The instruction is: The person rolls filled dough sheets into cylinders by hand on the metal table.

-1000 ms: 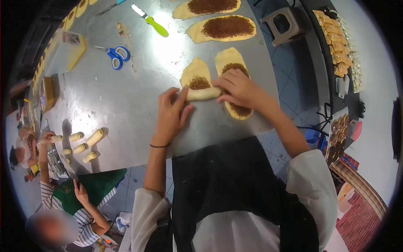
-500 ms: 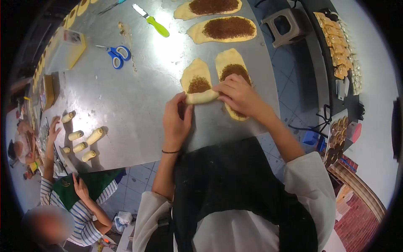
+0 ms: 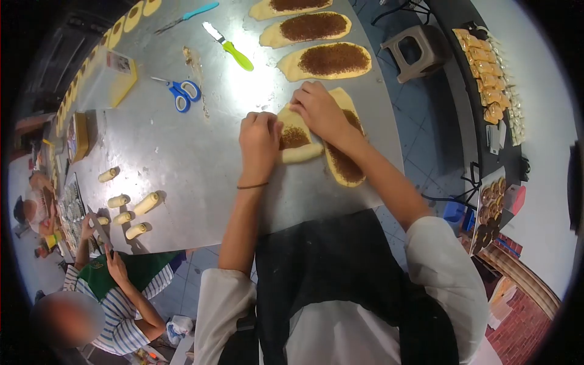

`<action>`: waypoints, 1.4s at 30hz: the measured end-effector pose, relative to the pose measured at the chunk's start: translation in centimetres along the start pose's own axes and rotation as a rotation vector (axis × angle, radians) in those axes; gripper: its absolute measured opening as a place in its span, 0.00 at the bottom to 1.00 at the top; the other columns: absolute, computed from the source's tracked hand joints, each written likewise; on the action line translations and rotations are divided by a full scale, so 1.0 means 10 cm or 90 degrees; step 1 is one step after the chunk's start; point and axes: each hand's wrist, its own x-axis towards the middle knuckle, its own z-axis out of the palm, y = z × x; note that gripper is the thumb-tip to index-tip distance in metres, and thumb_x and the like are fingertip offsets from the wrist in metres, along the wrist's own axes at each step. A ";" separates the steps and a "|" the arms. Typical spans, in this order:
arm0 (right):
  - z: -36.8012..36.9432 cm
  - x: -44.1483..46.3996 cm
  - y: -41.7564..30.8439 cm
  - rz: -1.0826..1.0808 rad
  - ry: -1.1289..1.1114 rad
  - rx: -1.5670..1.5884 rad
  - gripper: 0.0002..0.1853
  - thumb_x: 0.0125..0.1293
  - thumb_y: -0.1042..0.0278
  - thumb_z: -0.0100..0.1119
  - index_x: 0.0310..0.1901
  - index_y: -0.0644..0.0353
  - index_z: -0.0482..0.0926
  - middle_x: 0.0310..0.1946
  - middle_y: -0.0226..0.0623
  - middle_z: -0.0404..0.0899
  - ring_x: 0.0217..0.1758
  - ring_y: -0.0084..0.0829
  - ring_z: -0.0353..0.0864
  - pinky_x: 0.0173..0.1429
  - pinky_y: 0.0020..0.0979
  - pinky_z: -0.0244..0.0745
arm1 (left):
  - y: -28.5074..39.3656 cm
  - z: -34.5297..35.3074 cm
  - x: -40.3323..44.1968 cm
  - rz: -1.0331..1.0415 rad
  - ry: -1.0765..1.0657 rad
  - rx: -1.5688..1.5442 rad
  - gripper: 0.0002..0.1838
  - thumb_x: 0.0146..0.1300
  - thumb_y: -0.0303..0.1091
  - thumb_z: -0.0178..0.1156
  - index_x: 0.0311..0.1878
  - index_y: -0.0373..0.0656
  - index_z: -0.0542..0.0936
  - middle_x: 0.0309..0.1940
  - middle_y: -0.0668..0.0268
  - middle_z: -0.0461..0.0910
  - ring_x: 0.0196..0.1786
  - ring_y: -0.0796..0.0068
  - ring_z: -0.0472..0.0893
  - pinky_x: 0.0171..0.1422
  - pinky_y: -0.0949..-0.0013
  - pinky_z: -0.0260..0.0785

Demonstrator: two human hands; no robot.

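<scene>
A dough piece [image 3: 294, 138] with brown filling lies on the metal table, its near end rolled into a pale roll [image 3: 301, 154]. My left hand [image 3: 260, 141] is at the piece's left edge, fingers curled and pressed on the dough. At its far end, my right hand [image 3: 319, 112] has its fingertips pinched on the dough's edge. Beneath my right wrist lies a second filled dough strip [image 3: 345, 164]. Farther up, a filled dough oval [image 3: 333, 61] and others like it lie flat.
Blue scissors [image 3: 182, 94], a green-handled spatula [image 3: 234, 53] and a clear container [image 3: 109, 79] are on the metal table [image 3: 201, 164]. At the left, a co-worker's hand [image 3: 115, 266] holds a knife beside several small rolls [image 3: 146, 204]. A stool [image 3: 417, 53] stands right.
Both hands have left the rolled near end and moved up to the dough's far part. The view has shifted, so table items appear lower. The co-worker's far hand has moved toward the knife.
</scene>
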 end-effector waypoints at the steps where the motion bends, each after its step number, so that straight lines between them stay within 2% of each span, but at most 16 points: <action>1: 0.03 0.01 0.02 0.006 -0.003 0.035 0.06 0.65 0.70 0.63 0.38 0.63 0.79 0.40 0.43 0.77 0.47 0.45 0.75 0.54 0.39 0.72 | -0.01 0.00 0.02 0.000 0.000 0.000 0.05 0.60 0.27 0.67 0.40 0.39 0.83 0.34 0.59 0.80 0.36 0.61 0.79 0.43 0.62 0.74; 4: -0.03 0.02 0.02 0.037 -0.038 0.102 0.06 0.67 0.70 0.60 0.39 0.64 0.75 0.40 0.45 0.77 0.46 0.47 0.74 0.54 0.40 0.70 | 0.00 -0.01 0.06 -0.017 -0.046 -0.015 0.04 0.61 0.27 0.66 0.36 0.38 0.81 0.33 0.58 0.79 0.37 0.59 0.79 0.44 0.60 0.73; 6: -0.14 0.05 -0.01 0.061 -0.070 0.133 0.06 0.69 0.70 0.58 0.41 0.64 0.74 0.39 0.47 0.76 0.46 0.48 0.74 0.55 0.40 0.70 | 0.02 -0.08 0.10 0.018 -0.078 -0.065 0.03 0.62 0.25 0.62 0.38 0.38 0.78 0.32 0.54 0.79 0.40 0.50 0.77 0.45 0.54 0.71; 8: -0.27 0.06 -0.08 0.185 -0.163 0.219 0.07 0.71 0.70 0.55 0.44 0.64 0.72 0.40 0.49 0.76 0.47 0.49 0.75 0.54 0.40 0.70 | 0.08 -0.17 0.12 -0.047 -0.117 -0.087 0.05 0.64 0.27 0.62 0.40 0.38 0.77 0.33 0.54 0.79 0.40 0.53 0.79 0.46 0.56 0.72; 14: -0.43 0.17 -0.19 0.247 -0.211 0.243 0.13 0.70 0.67 0.60 0.51 0.64 0.74 0.42 0.48 0.77 0.51 0.46 0.76 0.54 0.39 0.72 | 0.09 -0.20 0.13 -0.168 -0.166 -0.157 0.09 0.66 0.31 0.63 0.46 0.39 0.77 0.34 0.56 0.81 0.41 0.56 0.80 0.48 0.58 0.73; 15: -0.37 0.14 -0.14 0.246 -0.212 0.243 0.13 0.70 0.67 0.60 0.51 0.64 0.74 0.42 0.48 0.77 0.51 0.46 0.76 0.54 0.39 0.72 | 0.11 -0.21 0.14 -0.160 -0.171 -0.145 0.09 0.66 0.31 0.64 0.45 0.40 0.78 0.34 0.57 0.80 0.40 0.57 0.80 0.48 0.58 0.72; 17: -0.18 0.03 0.02 -0.007 -0.062 0.067 0.15 0.65 0.68 0.64 0.51 0.63 0.77 0.42 0.45 0.76 0.51 0.45 0.75 0.55 0.38 0.72 | 0.06 -0.14 0.09 -0.087 -0.137 -0.080 0.08 0.65 0.31 0.65 0.43 0.40 0.78 0.33 0.58 0.80 0.39 0.57 0.80 0.47 0.59 0.72; 20: -0.11 0.02 0.08 -0.041 -0.096 0.034 0.12 0.62 0.70 0.66 0.45 0.63 0.78 0.42 0.42 0.75 0.50 0.43 0.75 0.54 0.39 0.72 | 0.08 -0.07 0.08 -0.010 -0.104 0.009 0.06 0.63 0.29 0.65 0.40 0.39 0.79 0.34 0.57 0.80 0.41 0.54 0.78 0.46 0.57 0.71; 25: -0.08 0.03 0.08 -0.057 -0.100 0.077 0.07 0.64 0.72 0.64 0.40 0.62 0.77 0.40 0.42 0.75 0.46 0.44 0.74 0.53 0.40 0.71 | 0.09 -0.03 0.10 0.019 -0.083 0.018 0.04 0.63 0.29 0.62 0.38 0.39 0.78 0.34 0.54 0.80 0.42 0.51 0.77 0.45 0.53 0.69; 31: -0.29 0.09 0.01 0.078 -0.226 0.166 0.07 0.71 0.66 0.58 0.41 0.60 0.73 0.36 0.42 0.76 0.44 0.43 0.74 0.52 0.38 0.70 | 0.17 -0.23 0.16 -0.167 -0.184 -0.214 0.08 0.72 0.31 0.55 0.41 0.36 0.75 0.34 0.49 0.81 0.38 0.47 0.80 0.45 0.56 0.73; 33: -0.32 0.11 0.01 0.090 -0.239 0.172 0.08 0.72 0.65 0.57 0.41 0.60 0.72 0.36 0.42 0.76 0.44 0.43 0.74 0.51 0.38 0.70 | 0.14 -0.25 0.17 -0.247 -0.200 -0.223 0.10 0.76 0.35 0.53 0.47 0.37 0.75 0.33 0.59 0.81 0.36 0.70 0.80 0.43 0.67 0.72; 34: -0.33 0.11 0.01 0.089 -0.244 0.188 0.08 0.73 0.65 0.56 0.42 0.60 0.72 0.35 0.42 0.77 0.42 0.42 0.76 0.49 0.38 0.71 | 0.12 -0.23 0.17 -0.248 -0.202 -0.224 0.10 0.76 0.35 0.53 0.47 0.37 0.75 0.33 0.59 0.81 0.36 0.70 0.80 0.43 0.67 0.72; 36: -0.34 0.13 -0.01 0.087 -0.252 0.204 0.08 0.74 0.65 0.55 0.43 0.60 0.72 0.35 0.42 0.78 0.41 0.41 0.77 0.47 0.38 0.72 | 0.14 -0.25 0.19 -0.250 -0.183 -0.307 0.13 0.75 0.35 0.53 0.54 0.36 0.75 0.35 0.51 0.83 0.39 0.51 0.83 0.47 0.61 0.74; 39: -0.35 0.14 -0.03 0.103 -0.257 0.241 0.08 0.74 0.65 0.55 0.44 0.60 0.72 0.34 0.41 0.79 0.38 0.37 0.78 0.44 0.36 0.73 | 0.28 -0.35 0.27 -0.319 -0.242 -0.238 0.16 0.72 0.35 0.56 0.58 0.38 0.77 0.38 0.51 0.83 0.40 0.52 0.83 0.48 0.60 0.75; 40: -0.36 0.14 -0.04 0.105 -0.257 0.249 0.08 0.74 0.65 0.55 0.44 0.60 0.72 0.34 0.41 0.79 0.37 0.35 0.78 0.45 0.35 0.73 | 0.25 -0.32 0.26 -0.320 -0.242 -0.239 0.16 0.72 0.35 0.56 0.58 0.38 0.77 0.38 0.51 0.83 0.40 0.52 0.83 0.48 0.60 0.75; 42: -0.37 0.16 -0.07 0.107 -0.259 0.256 0.08 0.74 0.65 0.55 0.44 0.60 0.72 0.34 0.41 0.79 0.37 0.34 0.78 0.45 0.34 0.73 | 0.15 -0.23 0.23 -0.102 -0.226 -0.108 0.16 0.68 0.34 0.60 0.58 0.43 0.80 0.37 0.52 0.83 0.40 0.51 0.82 0.47 0.58 0.75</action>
